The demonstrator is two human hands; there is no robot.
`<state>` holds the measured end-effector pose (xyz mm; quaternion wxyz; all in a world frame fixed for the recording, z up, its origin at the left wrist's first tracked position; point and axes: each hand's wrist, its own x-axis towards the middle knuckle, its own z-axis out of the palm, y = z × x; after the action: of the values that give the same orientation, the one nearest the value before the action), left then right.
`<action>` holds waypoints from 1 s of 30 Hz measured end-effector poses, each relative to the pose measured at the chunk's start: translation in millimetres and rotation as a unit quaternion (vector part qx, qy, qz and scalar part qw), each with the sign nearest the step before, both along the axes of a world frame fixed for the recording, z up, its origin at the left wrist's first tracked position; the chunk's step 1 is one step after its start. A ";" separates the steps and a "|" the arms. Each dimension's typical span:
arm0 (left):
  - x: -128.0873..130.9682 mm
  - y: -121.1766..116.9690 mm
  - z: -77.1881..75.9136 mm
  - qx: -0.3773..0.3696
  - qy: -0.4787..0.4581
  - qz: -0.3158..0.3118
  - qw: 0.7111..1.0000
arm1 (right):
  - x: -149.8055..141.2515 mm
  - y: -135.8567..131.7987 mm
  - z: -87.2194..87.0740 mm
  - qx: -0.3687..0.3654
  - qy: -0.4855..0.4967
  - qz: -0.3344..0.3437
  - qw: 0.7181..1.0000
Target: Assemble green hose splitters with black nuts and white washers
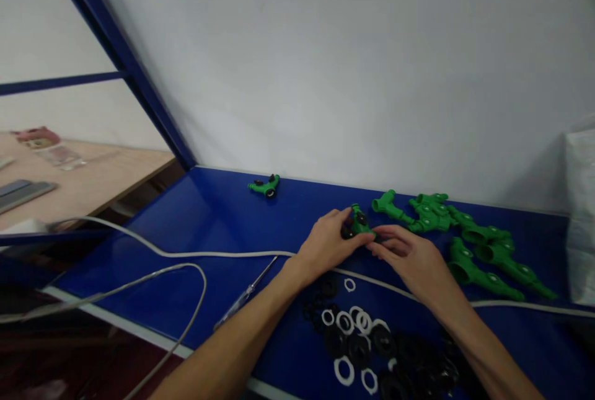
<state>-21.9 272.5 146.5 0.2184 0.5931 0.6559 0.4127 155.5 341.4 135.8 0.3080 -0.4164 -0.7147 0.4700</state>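
My left hand (328,240) is closed around a green Y-shaped hose connector (360,221) with black parts on it, held just above the blue table. At the connector's lower right end, my right hand (406,257) brings thumb and index finger together in a pinch; what lies between those fingertips is hidden. Below both hands are scattered white rings (344,322) and black rings (359,349). To the right lie several bare green Y-shaped connector bodies (430,214). Another green connector with black knobs (266,186) sits apart at the back left.
A white cable (199,254) crosses the blue table (223,214) and passes beneath my hands. Left of my left forearm lies a screwdriver (239,301). A white wall (325,77) closes off the back. At the right edge stands a whitish bag (581,220).
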 end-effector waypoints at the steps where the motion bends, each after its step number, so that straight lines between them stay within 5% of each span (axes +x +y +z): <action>1: 0.2 -0.7 -0.7 0.001 0.041 -0.005 0.999 | 0.1 0.3 -1.0 -0.008 -0.009 0.006 1.000; 5: -5.4 0.1 -1.3 -0.004 0.127 0.012 0.992 | 0.4 2.0 -0.7 -0.010 -0.012 0.009 1.000; 14: -39.7 -5.1 8.6 -0.045 0.217 0.203 0.954 | 2.4 8.1 -1.5 0.052 -0.002 0.011 0.999; 19: -50.1 -7.1 16.2 0.085 0.259 0.350 0.896 | 3.2 11.5 -3.0 0.105 -0.011 0.014 0.994; 22: -40.8 -2.7 14.3 0.176 0.212 0.239 0.931 | 4.6 13.8 -2.5 0.153 -0.034 -0.003 0.988; 26: -22.2 2.1 3.5 0.083 0.158 0.041 0.983 | 8.8 19.2 -1.3 0.255 -0.083 -0.055 0.962; 30: -25.0 3.5 -1.4 -0.019 0.160 0.091 0.983 | 17.9 28.7 -1.3 0.358 -0.145 -0.085 0.918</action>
<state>-46.9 276.0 145.2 0.0834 0.5850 0.7414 0.3181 173.4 370.1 134.5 0.3680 -0.4015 -0.8339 0.0892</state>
